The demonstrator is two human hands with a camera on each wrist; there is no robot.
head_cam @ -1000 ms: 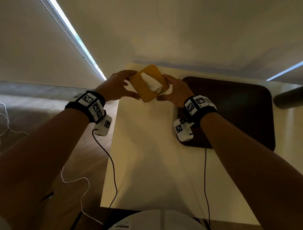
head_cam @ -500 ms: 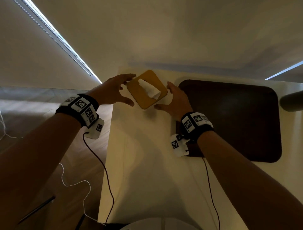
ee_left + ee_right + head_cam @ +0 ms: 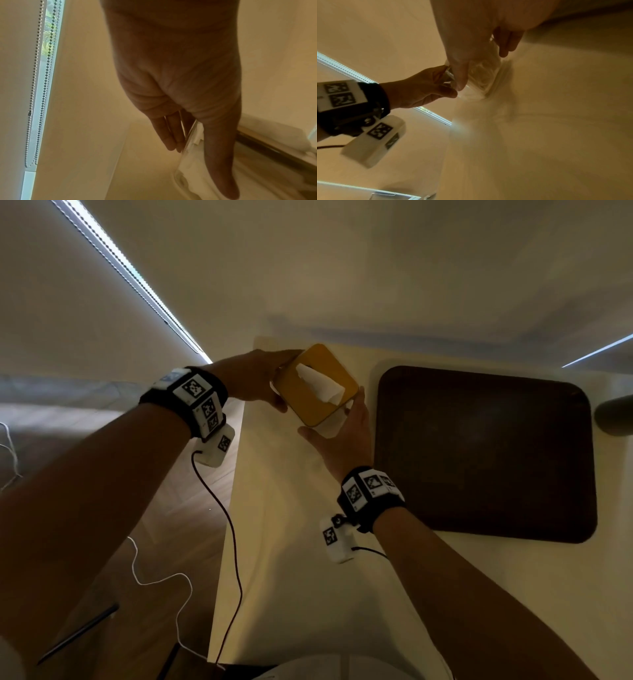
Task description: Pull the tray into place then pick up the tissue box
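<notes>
The tissue box (image 3: 315, 386) has a yellow lid, clear walls and a white tissue (image 3: 320, 383) poking out. It is at the far left of the white table (image 3: 291, 559), held between both hands. My left hand (image 3: 284, 380) grips its left side, fingers along the far wall and thumb on the near one. My right hand (image 3: 337, 419) holds the near right corner. In the left wrist view the fingers (image 3: 171, 135) and thumb straddle the clear wall of the box (image 3: 190, 167). The dark brown tray (image 3: 479, 453) lies flat to the right.
A dark rounded object (image 3: 613, 416) sits at the table's right edge beyond the tray. The table's left edge drops to a wooden floor (image 3: 164, 542) with loose cables. A wall stands close behind the table, with a blind and bead chain (image 3: 34, 94) at the left.
Half a second ago both hands hung open just off the box. Now they grip it again, and the box looks tilted and nearer the camera.
</notes>
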